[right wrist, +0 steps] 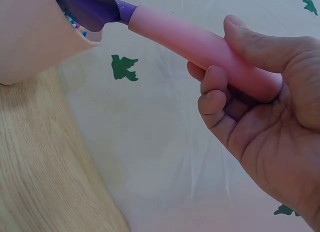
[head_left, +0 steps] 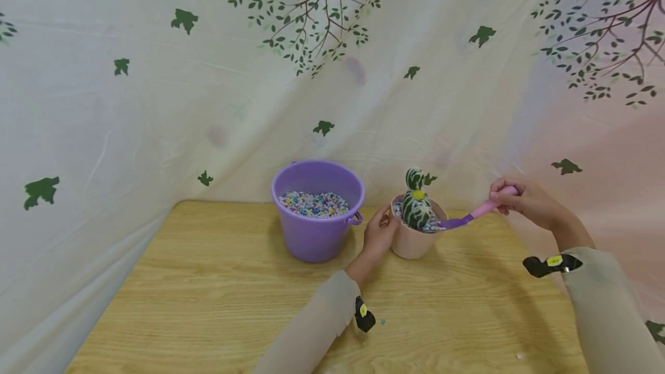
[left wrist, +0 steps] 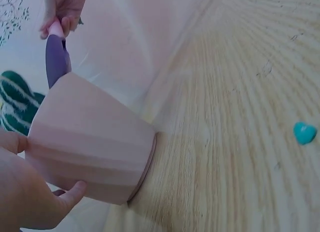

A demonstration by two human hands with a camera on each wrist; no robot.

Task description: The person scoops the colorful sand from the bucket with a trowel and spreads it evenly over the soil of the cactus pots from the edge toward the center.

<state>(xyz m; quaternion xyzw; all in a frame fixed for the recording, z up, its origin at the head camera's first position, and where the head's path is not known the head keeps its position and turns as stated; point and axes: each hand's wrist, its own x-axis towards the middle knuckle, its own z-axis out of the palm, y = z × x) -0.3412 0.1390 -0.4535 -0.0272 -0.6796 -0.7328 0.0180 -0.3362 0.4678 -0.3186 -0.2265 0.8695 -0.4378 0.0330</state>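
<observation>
A pale pink plant pot stands on the table, holding a green-and-white striped toy cactus with a yellow spot among small multicoloured beads. My left hand grips the pot's left side; in the left wrist view its thumb and fingers press on the wall. In my right hand is a small trowel with a pink handle and purple blade. Fingers and thumb wrap round the handle. The blade reaches over the pot's right rim, its tip at the beads beside the cactus.
Left of the pot stands a purple bucket partly filled with multicoloured beads, its handle lug towards the pot. A teal bead lies loose on the wooden table. Behind hangs a pale curtain with leaf prints.
</observation>
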